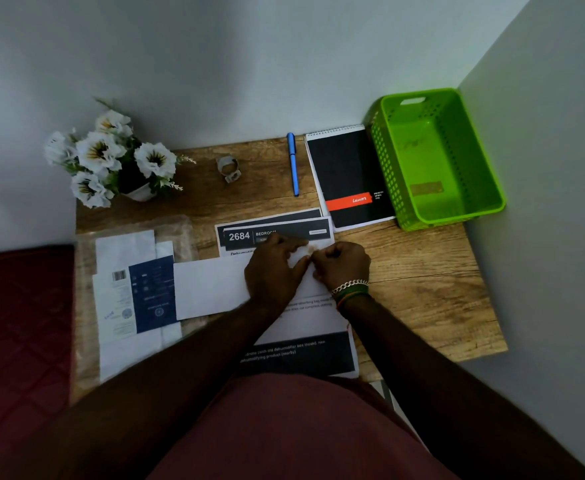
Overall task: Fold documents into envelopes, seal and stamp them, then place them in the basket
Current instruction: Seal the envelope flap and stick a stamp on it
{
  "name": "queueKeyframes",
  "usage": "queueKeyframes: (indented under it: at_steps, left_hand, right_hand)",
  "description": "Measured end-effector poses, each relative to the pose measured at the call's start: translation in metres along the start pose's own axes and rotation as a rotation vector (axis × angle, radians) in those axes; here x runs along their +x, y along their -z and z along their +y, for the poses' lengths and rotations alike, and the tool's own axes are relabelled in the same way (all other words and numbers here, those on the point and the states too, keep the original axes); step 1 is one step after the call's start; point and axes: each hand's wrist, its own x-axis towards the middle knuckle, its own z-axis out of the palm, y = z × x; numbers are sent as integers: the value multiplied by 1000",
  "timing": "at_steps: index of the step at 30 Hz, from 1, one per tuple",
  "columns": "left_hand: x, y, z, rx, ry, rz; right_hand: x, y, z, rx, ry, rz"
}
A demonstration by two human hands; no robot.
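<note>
Over the white envelope (211,289), left hand (272,271) and right hand (341,263) curl, seemingly pinching its corner.

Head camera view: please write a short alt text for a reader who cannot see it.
Both hands, left hand and right hand, pinch something small at the top edge of a white envelope lying on printed documents on a wooden desk. A green basket stands at the far right, holding no envelopes.

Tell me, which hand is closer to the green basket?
The right hand is closer. It sits on the white envelope, with bare table between it and the green basket in the far right corner. The left hand is beside it, farther from the basket.
</note>
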Motion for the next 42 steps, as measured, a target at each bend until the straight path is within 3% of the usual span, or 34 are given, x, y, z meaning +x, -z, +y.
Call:
queueKeyframes:
  at_steps: [4, 10, 16, 24, 34, 38, 42]
  left_hand:
    - [0, 3, 0, 0, -72, -2]
    - [4, 4, 3, 48, -43, -64]
    - [8, 6, 4, 33, -14, -110]
    - [9, 4, 3, 49, 14, -106]
    - [10, 4, 3, 27, 31, -114]
    - [13, 7, 3, 16, 35, -132]
    - [16, 7, 2, 22, 41, -151]
  right_hand:
    - [1, 1, -1, -17, -3, -10]
    - [5, 8, -1, -29, -54, -22]
    - [3, 10, 6, 556, -275, 4]
    - [16, 10, 0, 62, -16, -109]
    - [9, 6, 3, 242, -73, 13]
    - [13, 11, 4, 311, -97, -70]
    - [14, 14, 5, 201, -17, -125]
